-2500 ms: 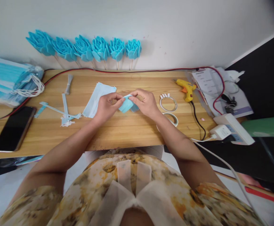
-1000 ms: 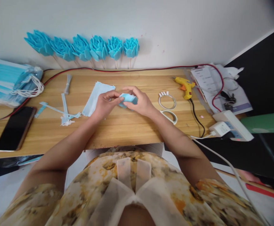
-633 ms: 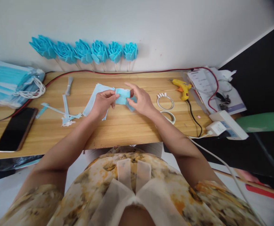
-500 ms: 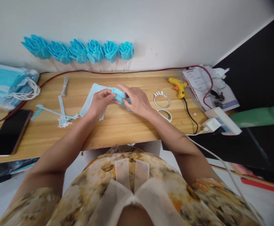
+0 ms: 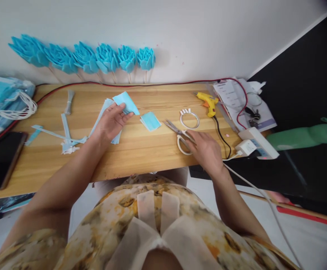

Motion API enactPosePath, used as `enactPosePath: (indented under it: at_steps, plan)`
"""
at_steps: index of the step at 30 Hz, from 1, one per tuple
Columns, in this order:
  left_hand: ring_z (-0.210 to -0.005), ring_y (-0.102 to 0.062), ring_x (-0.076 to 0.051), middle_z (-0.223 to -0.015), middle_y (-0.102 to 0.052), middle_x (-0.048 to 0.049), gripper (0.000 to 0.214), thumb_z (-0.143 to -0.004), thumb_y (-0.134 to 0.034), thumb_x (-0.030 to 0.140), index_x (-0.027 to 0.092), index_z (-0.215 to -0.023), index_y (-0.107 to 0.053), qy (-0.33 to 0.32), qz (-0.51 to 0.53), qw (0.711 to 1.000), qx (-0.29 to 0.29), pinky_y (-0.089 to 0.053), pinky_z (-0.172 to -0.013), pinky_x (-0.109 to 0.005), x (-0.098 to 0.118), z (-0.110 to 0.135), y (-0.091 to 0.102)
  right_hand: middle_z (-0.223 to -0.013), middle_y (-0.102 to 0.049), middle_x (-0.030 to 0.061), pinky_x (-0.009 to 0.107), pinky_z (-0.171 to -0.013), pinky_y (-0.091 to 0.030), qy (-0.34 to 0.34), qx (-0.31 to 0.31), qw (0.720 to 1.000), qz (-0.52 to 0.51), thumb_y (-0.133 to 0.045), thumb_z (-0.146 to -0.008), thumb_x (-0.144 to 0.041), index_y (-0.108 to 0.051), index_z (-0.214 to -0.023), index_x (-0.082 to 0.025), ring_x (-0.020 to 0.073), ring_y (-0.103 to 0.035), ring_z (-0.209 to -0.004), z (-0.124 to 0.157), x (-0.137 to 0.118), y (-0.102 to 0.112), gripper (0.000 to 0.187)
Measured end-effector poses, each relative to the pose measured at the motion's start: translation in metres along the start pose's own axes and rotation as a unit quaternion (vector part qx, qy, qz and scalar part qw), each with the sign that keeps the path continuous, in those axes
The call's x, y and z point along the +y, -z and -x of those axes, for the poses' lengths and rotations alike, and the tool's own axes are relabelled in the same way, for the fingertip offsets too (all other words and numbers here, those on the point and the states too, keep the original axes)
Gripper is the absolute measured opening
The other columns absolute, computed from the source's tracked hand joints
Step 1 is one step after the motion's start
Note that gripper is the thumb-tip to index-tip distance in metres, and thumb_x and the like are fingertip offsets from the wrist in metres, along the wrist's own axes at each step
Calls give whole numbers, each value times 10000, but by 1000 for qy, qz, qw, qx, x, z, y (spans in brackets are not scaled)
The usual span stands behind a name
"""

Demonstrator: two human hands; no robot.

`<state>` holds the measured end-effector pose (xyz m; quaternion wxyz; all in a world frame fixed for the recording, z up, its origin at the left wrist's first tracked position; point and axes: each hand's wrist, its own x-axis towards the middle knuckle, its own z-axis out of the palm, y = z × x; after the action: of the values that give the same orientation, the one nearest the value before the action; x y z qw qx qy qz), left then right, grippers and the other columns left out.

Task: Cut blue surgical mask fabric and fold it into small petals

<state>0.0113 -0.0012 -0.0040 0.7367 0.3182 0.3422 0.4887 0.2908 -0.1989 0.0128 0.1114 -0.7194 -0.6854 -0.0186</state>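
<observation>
A light blue rectangle of mask fabric (image 5: 126,103) is pinched between the thumb and fingers of my left hand (image 5: 113,118), raised over the table. Beneath that hand lie larger pale blue fabric sheets (image 5: 116,138), partly covered by it. Just to the right, a small stack of cut blue squares (image 5: 151,121) rests on the wood. My right hand (image 5: 207,150) has its fingers on the white handles of a pair of scissors (image 5: 183,141), whose blades point up and left with a small gap between them.
Blue fabric flowers (image 5: 107,58) on sticks lean along the wall. Left are packed masks (image 5: 3,101), a phone (image 5: 3,161) and fabric strips (image 5: 68,140). A tape roll (image 5: 189,119), yellow glue gun (image 5: 207,103), papers (image 5: 231,95) and power strip (image 5: 261,142) stand right.
Both hands were together on the blue fabric piece. My right hand has let go and moved right to the scissors; my left hand holds the piece farther left, leaving the small squares in sight.
</observation>
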Motion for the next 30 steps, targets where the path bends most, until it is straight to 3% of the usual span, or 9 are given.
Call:
enactPosePath:
  at_steps: [5,7,9,11,15,19,21,24,30]
  plan:
    - [-691,-718,-90,-703,-714,52,234,-884,-771,148,201,-722,-611,5,-2,1000,5,-637,-744,-218,-2,-1,2,-1211,-755,187,470,-935,-533,2,-18,1000,-5,-565,-950,-224,-648,-1320,-144,342,-692,-1064,10,3,-14,387]
    - [-720,-732,-93,-733,-736,43,207,-899,-759,151,200,-744,-631,10,6,1000,7,-633,-731,-205,-1,-1,2,-1159,-761,183,482,-934,-543,-39,-20,998,-43,-624,-904,-235,-662,-1277,-147,344,-703,-1045,9,-1,-12,386]
    - [-750,-747,-97,-760,-755,35,176,-909,-750,151,198,-771,-651,15,17,1000,14,-629,-717,-188,1,-1,1,-1096,-764,140,472,-919,-560,-94,-26,985,-144,-698,-856,-288,-648,-1252,-179,313,-720,-994,9,-5,-7,413]
    - [-749,-752,-96,-774,-768,29,160,-924,-734,149,195,-788,-663,25,27,999,24,-622,-685,-169,4,-1,0,-1024,-745,71,433,-896,-578,-133,-29,941,-308,-771,-816,-380,-592,-1276,-226,254,-723,-924,11,-8,-1,517]
    - [-702,-741,-82,-787,-779,9,185,-984,-649,136,185,-808,-680,57,40,997,36,-602,-631,-142,6,1,-4,-965,-703,26,354,-769,-586,-115,-73,791,-597,-796,-785,-627,-503,-1365,-285,193,-695,-816,7,-22,1,735]
    - [-695,-737,-68,-827,-787,6,198,-996,-636,129,180,-810,-684,76,41,996,37,-602,-646,-134,5,2,-5,-1144,-718,108,414,-912,-581,-50,-167,646,-743,-606,-875,-763,-531,-1372,-252,233,-726,-963,-5,-52,-9,717]
    - [-702,-738,-64,-848,-790,5,182,-999,-634,126,172,-833,-694,78,46,995,30,-612,-665,-140,3,3,-4,-1130,-716,103,378,-851,-582,-31,-198,594,-779,-594,-912,-720,-549,-1366,-242,217,-719,-939,-12,-68,-13,661]
    - [-698,-738,-62,-855,-787,11,126,-990,-660,136,174,-880,-708,74,41,996,15,-617,-676,-141,1,4,-5,-994,-698,62,302,-684,-547,-21,-242,557,-794,-607,-934,-668,-606,-1301,-230,161,-664,-778,-18,-86,-16,572]
    - [-707,-731,-51,-840,-772,15,232,-1034,-552,93,175,-888,-712,90,53,994,22,-597,-682,-119,3,6,-9,-930,-667,35,272,-638,-525,-46,-280,562,-777,-655,-904,-672,-634,-1287,-216,131,-630,-712,-23,-98,-20,596]
